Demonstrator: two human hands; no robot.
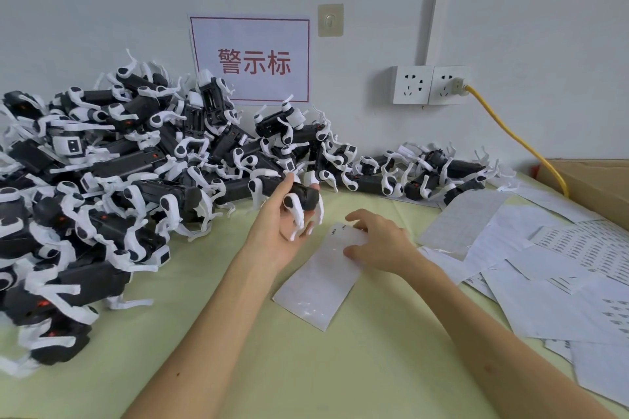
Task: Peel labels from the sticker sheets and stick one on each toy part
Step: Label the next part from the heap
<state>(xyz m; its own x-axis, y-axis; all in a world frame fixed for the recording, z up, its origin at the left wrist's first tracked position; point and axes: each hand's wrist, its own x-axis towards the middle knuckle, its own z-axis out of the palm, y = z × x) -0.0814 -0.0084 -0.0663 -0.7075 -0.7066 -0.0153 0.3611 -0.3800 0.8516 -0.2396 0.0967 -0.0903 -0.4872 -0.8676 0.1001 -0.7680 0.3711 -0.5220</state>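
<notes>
Nearest, on the pale green bench (374,367), lies a narrow sticker sheet (316,282), flat and angled away from the person. It looks mostly bare, with a little print only at its far end. The right hand (377,241) rests on that far end, its fingers (355,216) bent down onto the paper and the thumb pressing the sheet's right edge. Whether a label is already pinched between them I cannot tell.

Just left of it, the left hand (275,224) is turned palm up and grips a toy part (304,196), a black body with white legs. The fingers curl round the body and the legs hang down over the palm, lifted clear of the bench.

The step in hand looks like peeling: one part is held ready while the other hand works a label loose. The next move calls for lifting a corner cleanly with a fingertip. After that the label has to travel the short way to the black body, where it needs a flat face between the legs.

Beyond, a big pile of toy parts (119,163) fills the left of the bench and runs along the wall. Loose sticker sheets (544,265) lie scattered to the right, near a cardboard box (595,180). On the wall hang a red-lettered sign (252,58) and two sockets (430,85), one with a yellow cable (510,133) plugged in.
</notes>
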